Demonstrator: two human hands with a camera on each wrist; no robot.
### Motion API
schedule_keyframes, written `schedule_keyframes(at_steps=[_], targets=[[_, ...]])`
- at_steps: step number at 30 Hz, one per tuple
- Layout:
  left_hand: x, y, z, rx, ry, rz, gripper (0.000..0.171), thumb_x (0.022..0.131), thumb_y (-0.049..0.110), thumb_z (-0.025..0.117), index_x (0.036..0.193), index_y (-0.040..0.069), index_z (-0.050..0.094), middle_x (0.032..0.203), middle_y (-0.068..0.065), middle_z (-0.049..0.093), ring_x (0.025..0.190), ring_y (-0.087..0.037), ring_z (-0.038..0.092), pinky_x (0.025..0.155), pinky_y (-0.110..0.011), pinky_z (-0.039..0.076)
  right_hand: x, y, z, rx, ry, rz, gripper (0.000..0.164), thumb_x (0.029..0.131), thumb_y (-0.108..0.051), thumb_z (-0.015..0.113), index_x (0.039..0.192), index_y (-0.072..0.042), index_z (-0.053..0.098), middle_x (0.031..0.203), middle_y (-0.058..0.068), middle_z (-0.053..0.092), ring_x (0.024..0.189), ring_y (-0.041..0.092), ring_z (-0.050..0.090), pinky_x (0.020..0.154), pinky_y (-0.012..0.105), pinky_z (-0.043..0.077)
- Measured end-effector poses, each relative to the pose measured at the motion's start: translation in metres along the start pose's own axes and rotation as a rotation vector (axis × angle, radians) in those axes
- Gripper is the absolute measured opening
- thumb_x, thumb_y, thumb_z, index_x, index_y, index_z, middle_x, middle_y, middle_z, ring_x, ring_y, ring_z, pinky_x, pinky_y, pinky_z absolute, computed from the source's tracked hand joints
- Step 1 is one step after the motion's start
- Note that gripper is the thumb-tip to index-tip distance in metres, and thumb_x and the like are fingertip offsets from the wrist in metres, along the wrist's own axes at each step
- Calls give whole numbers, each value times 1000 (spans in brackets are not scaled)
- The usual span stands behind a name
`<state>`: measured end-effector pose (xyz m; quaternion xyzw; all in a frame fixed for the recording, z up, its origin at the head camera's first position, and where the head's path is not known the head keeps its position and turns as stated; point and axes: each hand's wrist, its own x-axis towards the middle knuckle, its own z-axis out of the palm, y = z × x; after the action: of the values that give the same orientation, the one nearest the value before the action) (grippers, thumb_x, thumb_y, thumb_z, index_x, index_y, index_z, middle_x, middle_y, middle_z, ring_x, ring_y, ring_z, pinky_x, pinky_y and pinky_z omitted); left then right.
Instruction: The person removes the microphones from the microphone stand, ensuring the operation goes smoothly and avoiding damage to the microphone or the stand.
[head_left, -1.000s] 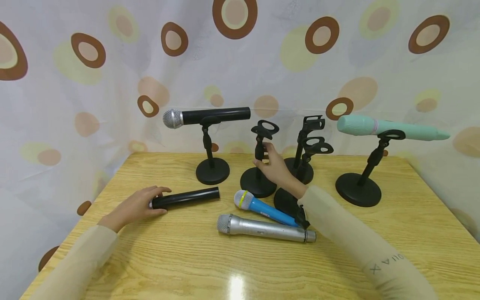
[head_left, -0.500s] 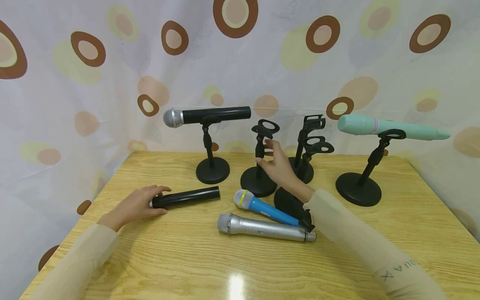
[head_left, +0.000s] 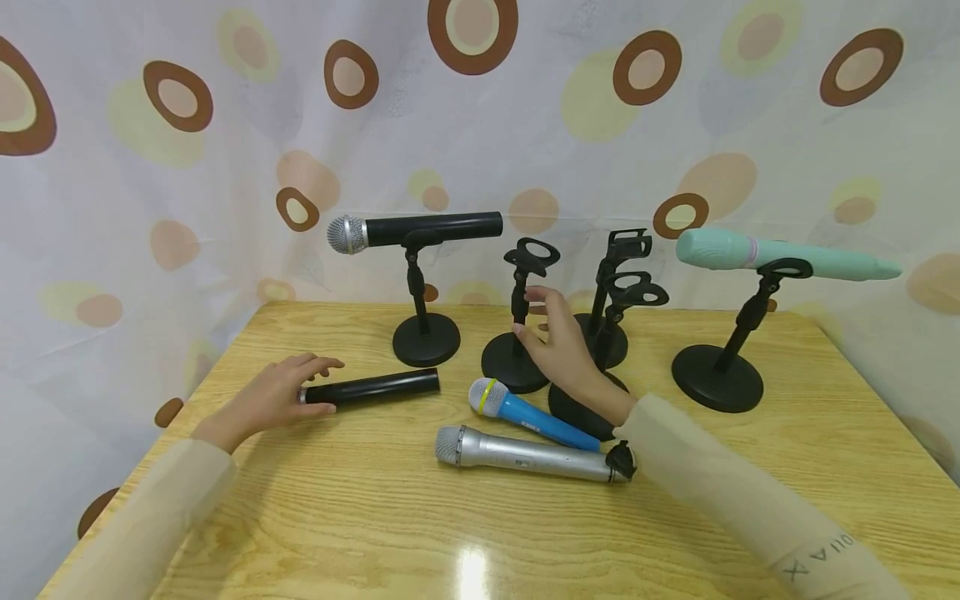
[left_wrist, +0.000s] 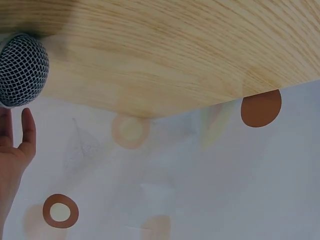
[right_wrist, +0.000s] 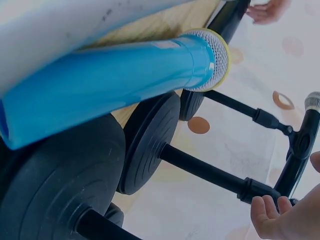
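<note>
My left hand [head_left: 270, 392] is over the head end of a black microphone [head_left: 382, 386] lying on the table, its fingers spread and raised. In the left wrist view, that microphone's mesh head [left_wrist: 22, 70] is close to the fingertips. My right hand [head_left: 562, 346] is beside the pole of a black microphone stand [head_left: 517, 364], fingers loosely bent and not wrapped round it. Whether a fingertip touches the pole, I cannot tell. The stand's clip [head_left: 531, 256] holds nothing. Below the right forearm lie a blue microphone [head_left: 547, 422] and a silver microphone [head_left: 525, 456].
At back left, a stand [head_left: 426, 340] carries a black microphone [head_left: 435, 227] with a silver head. A mint-green microphone [head_left: 795, 256] rests on the right stand [head_left: 717, 377]. Two bare stands crowd behind my right hand, the nearer with an oval clip [head_left: 637, 292]. A patterned cloth [head_left: 480, 150] hangs behind the table.
My left hand's fingers have lifted and spread off the black microphone, which has shifted slightly. My right hand has drawn back a little to the right, away from the stand's pole.
</note>
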<state>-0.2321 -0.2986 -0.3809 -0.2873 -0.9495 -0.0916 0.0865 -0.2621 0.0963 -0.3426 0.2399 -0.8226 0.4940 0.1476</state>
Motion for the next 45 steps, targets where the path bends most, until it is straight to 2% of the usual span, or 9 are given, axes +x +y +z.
schedule_keyframes(at_steps=[4, 9, 15, 20, 27, 30, 33, 39, 45], targets=[[4, 2, -8, -1, 10, -1, 58, 76, 37, 72, 125, 13, 52, 103, -8, 60, 91, -24, 59, 73, -42, 46, -4, -4, 4, -25, -22, -47, 49, 88, -5, 58, 130, 3, 37, 129, 20, 42, 113, 35, 47, 90, 48, 41], [11, 5, -16, 22, 48, 29, 55, 77, 38, 71, 124, 16, 52, 102, -4, 60, 91, -22, 59, 73, -44, 46, -6, -8, 10, -25, -50, -82, 45, 87, -6, 59, 128, 1, 40, 127, 18, 45, 111, 31, 48, 89, 48, 42], [18, 12, -28, 32, 86, 64, 56, 77, 36, 72, 125, 17, 51, 101, -1, 59, 90, -21, 57, 72, -44, 45, -5, -9, 21, -23, -128, -85, 43, 89, -11, 57, 128, -2, 40, 128, 16, 45, 112, 29, 49, 90, 45, 43], [26, 17, -40, 46, 159, 126, 56, 74, 31, 75, 123, 14, 53, 97, -2, 59, 88, -21, 57, 72, -41, 45, -1, -12, 33, -2, -183, -66, 43, 90, -11, 57, 128, -1, 40, 127, 16, 45, 112, 29, 48, 91, 43, 42], [37, 27, -59, 61, 189, 172, 57, 74, 29, 75, 123, 12, 52, 101, -6, 60, 90, -23, 59, 75, -41, 47, 8, -14, 48, -4, -226, -18, 42, 90, -14, 57, 126, -1, 41, 125, 16, 48, 112, 30, 49, 90, 44, 43], [41, 32, -66, 85, 220, 189, 58, 73, 30, 75, 123, 12, 53, 100, -6, 60, 86, -23, 60, 71, -39, 48, 14, -13, 54, 21, -241, 20, 42, 90, -15, 57, 126, -1, 41, 125, 15, 47, 113, 32, 48, 91, 46, 42], [46, 37, -73, 91, 255, 211, 57, 73, 31, 76, 122, 12, 54, 99, -5, 61, 83, -22, 59, 69, -37, 48, 21, -11, 58, 37, -244, 47, 42, 90, -16, 57, 127, -2, 41, 126, 15, 46, 113, 32, 48, 91, 46, 42], [59, 42, -87, 103, 343, 277, 58, 70, 28, 78, 121, 11, 56, 98, -6, 60, 87, -22, 58, 71, -37, 47, 36, -5, 64, 35, -238, 67, 43, 91, -15, 56, 128, 0, 40, 125, 18, 47, 112, 32, 49, 91, 44, 42], [69, 44, -102, 133, 397, 286, 61, 68, 27, 79, 122, 11, 55, 99, -8, 60, 87, -24, 56, 70, -40, 46, 50, -3, 69, 21, -244, 81, 44, 90, -15, 56, 128, 1, 40, 125, 19, 47, 112, 35, 50, 92, 44, 43]])
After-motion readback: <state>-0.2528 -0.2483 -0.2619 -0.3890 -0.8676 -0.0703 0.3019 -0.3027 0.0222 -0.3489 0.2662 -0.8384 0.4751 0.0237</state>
